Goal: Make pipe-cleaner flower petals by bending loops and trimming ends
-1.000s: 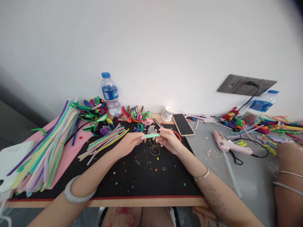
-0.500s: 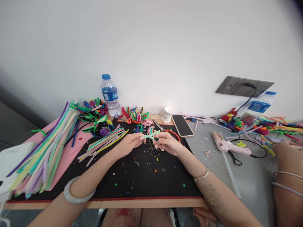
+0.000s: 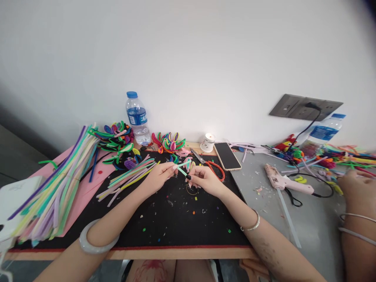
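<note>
A mint-green pipe cleaner (image 3: 182, 171) spans the gap between my two hands, above the black mat (image 3: 176, 219). My left hand (image 3: 161, 177) pinches one part of it between thumb and fingertips. With dark-nailed fingers closed, my right hand (image 3: 205, 180) grips the other part. The strip looks bent, with one end pointing up and to the right. Just behind my hands lie small pastel loops (image 3: 184, 152). Scissors with orange handles (image 3: 216, 170) rest beyond my right hand. A thin gold ring of wire (image 3: 192, 190) is on the mat below my fingers.
Pipe cleaner bundles (image 3: 58, 184) lie at left, with a shorter bunch (image 3: 132, 178) nearer. A water bottle (image 3: 138, 119), white spool (image 3: 207, 142) and phone (image 3: 227, 156) stand or lie along the back. At right are a glue gun (image 3: 289, 183) and another person's hand (image 3: 357, 188).
The green pipe cleaner's crossed ends have shifted; the part toward my right hand now slants down into the fingers. My right fingers have closed in. The gripping left hand has barely moved.
</note>
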Action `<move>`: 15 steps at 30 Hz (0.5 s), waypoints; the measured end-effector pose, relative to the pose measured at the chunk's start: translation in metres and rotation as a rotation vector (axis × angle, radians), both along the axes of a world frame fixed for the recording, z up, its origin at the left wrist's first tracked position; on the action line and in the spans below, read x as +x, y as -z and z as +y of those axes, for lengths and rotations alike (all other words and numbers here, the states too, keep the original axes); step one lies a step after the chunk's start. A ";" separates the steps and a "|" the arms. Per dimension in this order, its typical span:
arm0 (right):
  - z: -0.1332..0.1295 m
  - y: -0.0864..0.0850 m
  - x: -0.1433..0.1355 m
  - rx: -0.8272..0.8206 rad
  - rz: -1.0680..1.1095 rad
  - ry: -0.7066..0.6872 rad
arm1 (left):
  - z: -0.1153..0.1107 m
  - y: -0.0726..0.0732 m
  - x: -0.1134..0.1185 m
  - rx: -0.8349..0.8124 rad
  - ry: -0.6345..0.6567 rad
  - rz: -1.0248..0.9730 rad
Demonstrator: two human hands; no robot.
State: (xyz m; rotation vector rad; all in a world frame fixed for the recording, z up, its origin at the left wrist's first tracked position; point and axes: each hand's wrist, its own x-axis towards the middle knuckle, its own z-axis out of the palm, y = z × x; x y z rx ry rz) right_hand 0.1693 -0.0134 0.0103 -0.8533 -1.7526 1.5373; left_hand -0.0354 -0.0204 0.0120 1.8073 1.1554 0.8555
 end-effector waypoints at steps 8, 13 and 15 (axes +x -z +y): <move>-0.008 -0.006 -0.004 0.025 0.055 0.015 | 0.000 -0.002 0.001 -0.113 0.049 -0.095; 0.000 -0.005 -0.002 -0.014 0.220 0.175 | -0.001 -0.002 0.001 -0.352 0.168 -0.227; 0.000 -0.006 -0.002 -0.008 0.188 0.185 | -0.002 0.000 0.001 -0.397 0.205 -0.275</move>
